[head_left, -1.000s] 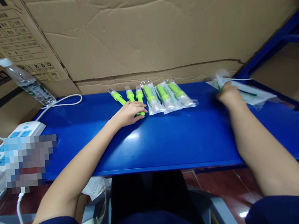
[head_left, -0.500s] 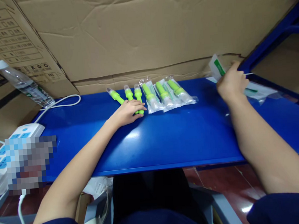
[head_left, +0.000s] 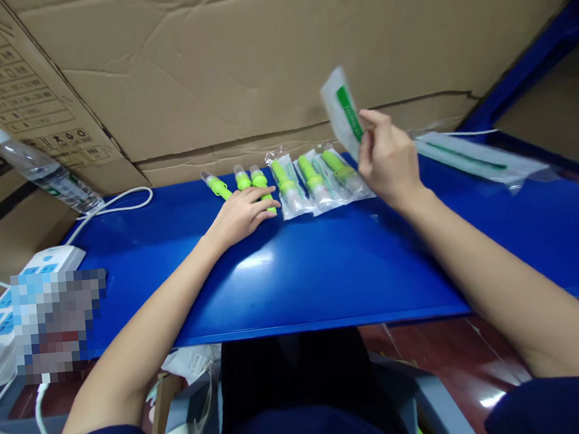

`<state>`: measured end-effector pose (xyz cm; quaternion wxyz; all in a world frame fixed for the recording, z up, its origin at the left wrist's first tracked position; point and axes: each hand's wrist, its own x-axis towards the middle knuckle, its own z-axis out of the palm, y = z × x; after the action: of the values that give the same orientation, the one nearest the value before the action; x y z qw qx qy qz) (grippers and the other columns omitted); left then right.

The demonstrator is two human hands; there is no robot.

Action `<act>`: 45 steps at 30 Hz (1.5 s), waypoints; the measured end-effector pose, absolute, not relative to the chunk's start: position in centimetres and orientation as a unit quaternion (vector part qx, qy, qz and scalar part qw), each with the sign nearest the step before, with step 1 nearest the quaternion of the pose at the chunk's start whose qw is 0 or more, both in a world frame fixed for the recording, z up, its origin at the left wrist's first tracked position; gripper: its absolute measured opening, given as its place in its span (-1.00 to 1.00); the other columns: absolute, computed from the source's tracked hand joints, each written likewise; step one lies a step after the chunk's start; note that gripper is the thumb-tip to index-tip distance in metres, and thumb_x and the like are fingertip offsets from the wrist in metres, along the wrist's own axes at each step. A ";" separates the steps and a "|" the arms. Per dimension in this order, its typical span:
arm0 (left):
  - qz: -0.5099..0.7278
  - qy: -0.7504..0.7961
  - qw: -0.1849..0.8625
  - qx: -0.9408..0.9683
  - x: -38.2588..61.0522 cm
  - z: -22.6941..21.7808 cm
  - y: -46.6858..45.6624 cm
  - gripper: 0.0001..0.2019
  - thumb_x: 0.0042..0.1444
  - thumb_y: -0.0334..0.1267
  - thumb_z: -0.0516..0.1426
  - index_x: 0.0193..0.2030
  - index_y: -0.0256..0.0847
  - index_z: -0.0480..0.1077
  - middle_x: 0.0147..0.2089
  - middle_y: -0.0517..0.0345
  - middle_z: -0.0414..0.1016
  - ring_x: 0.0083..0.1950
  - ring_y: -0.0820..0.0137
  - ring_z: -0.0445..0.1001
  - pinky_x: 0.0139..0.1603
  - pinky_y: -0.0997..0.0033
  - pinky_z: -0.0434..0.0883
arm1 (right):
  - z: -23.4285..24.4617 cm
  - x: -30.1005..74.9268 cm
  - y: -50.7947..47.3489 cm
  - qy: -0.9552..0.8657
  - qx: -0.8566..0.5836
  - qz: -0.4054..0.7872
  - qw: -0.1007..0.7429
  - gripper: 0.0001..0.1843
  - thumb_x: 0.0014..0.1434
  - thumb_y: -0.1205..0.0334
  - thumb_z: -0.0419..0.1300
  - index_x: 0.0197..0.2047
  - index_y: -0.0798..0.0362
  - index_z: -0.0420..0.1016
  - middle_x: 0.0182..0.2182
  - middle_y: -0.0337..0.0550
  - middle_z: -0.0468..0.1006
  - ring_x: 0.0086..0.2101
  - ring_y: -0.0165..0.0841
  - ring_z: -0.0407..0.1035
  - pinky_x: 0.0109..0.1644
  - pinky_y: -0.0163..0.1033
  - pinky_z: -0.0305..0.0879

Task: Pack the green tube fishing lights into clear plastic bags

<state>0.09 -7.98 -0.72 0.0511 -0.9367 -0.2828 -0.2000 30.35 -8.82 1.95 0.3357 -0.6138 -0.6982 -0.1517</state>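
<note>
My right hand (head_left: 388,159) is raised above the blue table (head_left: 323,268) and pinches an empty clear plastic bag with a green stripe (head_left: 344,112). My left hand (head_left: 242,214) lies on the table with its fingers over the rightmost of three loose green pens (head_left: 262,187). To the right of that hand lie three more green pens, each sealed in a clear bag (head_left: 317,181). A stack of empty striped bags (head_left: 475,155) rests at the table's far right.
A wall of cardboard boxes (head_left: 257,66) stands behind the table. A plastic water bottle (head_left: 40,173) leans at the left, beside a white cable (head_left: 118,202) and a white power strip (head_left: 6,306). A blue metal rack frame (head_left: 532,57) rises at the right.
My right hand lifted one bag off the stack at the right and carried it up and leftward to above the bagged pens. My left hand stayed on the loose pens.
</note>
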 end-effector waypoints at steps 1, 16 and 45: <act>-0.209 -0.291 0.067 -0.931 0.2 -0.6 -8.1 -0.66 0.43 -0.10 0.00 0.07 -0.14 0.55 0.30 -0.08 0.45 0.24 0.11 0.46 0.18 0.07 0.39 | 1.8 29.6 -9.1 -0.726 -0.581 -0.138 0.342 -0.45 0.38 0.36 -0.13 0.40 0.20 0.17 0.13 0.30 0.50 0.10 0.00 0.43 0.21 0.12 0.27; -0.454 -0.429 0.024 -0.781 -1.0 -0.4 -7.5 -0.70 0.39 -0.13 0.03 0.05 -0.22 0.50 -0.20 0.04 0.60 -0.29 0.38 0.53 -0.22 0.42 0.43 | -1.4 25.8 -9.1 -0.834 -0.300 -0.126 0.446 -0.70 0.30 0.40 0.08 -0.14 -0.11 0.60 0.18 -0.11 0.52 0.15 -0.11 0.40 0.19 0.15 0.35; -0.678 -0.347 -0.331 -0.557 0.2 -0.5 -6.3 -0.60 0.17 0.13 0.26 -0.19 -0.14 0.27 -0.46 0.24 0.60 -0.43 0.46 0.62 -0.40 0.54 0.40 | -2.5 25.3 -9.4 -0.841 -0.398 -0.078 0.358 -0.55 0.29 0.35 0.02 0.21 0.01 0.42 0.45 0.08 0.11 0.36 0.05 0.08 0.33 0.34 0.12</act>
<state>0.22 -6.31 -0.47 -0.3310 -0.5573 -0.3468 -0.6780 25.26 -9.42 -2.46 0.3578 -0.3984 -0.8409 -0.0785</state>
